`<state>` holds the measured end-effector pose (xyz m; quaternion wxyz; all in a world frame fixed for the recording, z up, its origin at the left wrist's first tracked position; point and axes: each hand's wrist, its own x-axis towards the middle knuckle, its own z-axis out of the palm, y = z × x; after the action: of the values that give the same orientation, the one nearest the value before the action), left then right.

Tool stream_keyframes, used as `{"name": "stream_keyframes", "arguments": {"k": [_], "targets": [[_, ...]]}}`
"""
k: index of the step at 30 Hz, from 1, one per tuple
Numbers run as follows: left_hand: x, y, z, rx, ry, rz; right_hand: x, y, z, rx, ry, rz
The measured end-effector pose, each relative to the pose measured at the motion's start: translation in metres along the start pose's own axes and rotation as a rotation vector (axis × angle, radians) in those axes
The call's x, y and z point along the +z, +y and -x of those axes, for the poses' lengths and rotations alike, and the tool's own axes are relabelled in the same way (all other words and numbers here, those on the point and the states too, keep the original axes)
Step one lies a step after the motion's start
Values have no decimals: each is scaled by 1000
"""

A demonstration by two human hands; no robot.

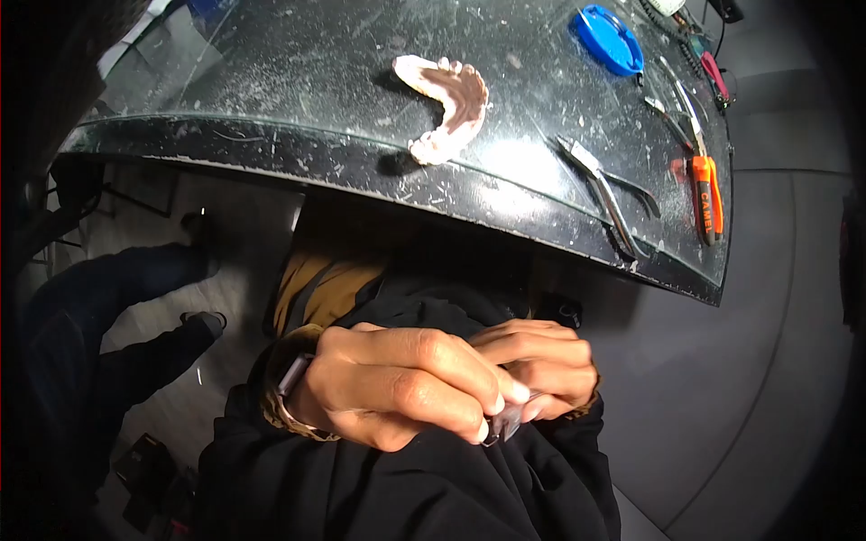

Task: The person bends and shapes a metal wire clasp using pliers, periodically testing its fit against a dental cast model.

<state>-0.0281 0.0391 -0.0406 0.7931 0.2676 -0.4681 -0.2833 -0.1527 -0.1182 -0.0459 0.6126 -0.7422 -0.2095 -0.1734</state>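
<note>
My left hand (401, 383), with a watch (293, 374) on its wrist, is closed in a pinch in front of my black top. Between its fingertips and those of my right hand (546, 361) is a small clear, shiny piece (508, 422), partly hidden, its kind not plain. My right hand is curled with its fingers bent around the other side of this piece. Beyond the hands, a dental cast (465, 104) of a tooth arch lies on the dark table (298, 90) near its front edge.
Metal pliers (600, 185) lie at the table's front right, with orange-handled CAMEL pliers (705, 194) farther right. A blue round lid or dish (609, 41) sits at the back. Another person's legs (135, 288) are on the left, below table height.
</note>
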Motion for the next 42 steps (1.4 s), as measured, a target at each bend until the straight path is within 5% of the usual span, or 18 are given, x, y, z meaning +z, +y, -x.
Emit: {"name": "stream_keyframes", "arguments": {"k": [3,4,6,11,13,15,17,19,27,30,33,35,42], "targets": [[-2,-1,-4,43,-3,-21,-28,-18,10,8,176,199],[-2,-1,-5,46,12,-18,-33,-23,9,-28,405,411],[-4,-1,-6,55,4,-50,-54,-52,-1,299,645,967],[-6,1,-7,68,5,-134,-130,-41,7,540,481,1340],[-8,-1,-7,95,22,-178,-122,-37,-1,356,574,1508],[-8,-2,-8,93,60,-203,-105,-41,-7,218,514,1192],[-8,-1,-10,82,75,-224,-79,-40,-15,411,291,1261],[-7,-3,-10,105,78,-225,-67,-23,-15,465,312,1254],[-10,0,-11,176,35,-264,-66,-12,-16,367,110,1428],[-10,1,-11,207,16,-254,-55,-25,-10,305,188,1241],[-9,-1,-10,202,12,-212,-23,-19,5,-75,237,574],[-5,-1,-10,194,10,-173,0,-18,0,-62,151,228],[3,0,-8,168,-9,-101,22,-12,-3,40,122,143]]}}
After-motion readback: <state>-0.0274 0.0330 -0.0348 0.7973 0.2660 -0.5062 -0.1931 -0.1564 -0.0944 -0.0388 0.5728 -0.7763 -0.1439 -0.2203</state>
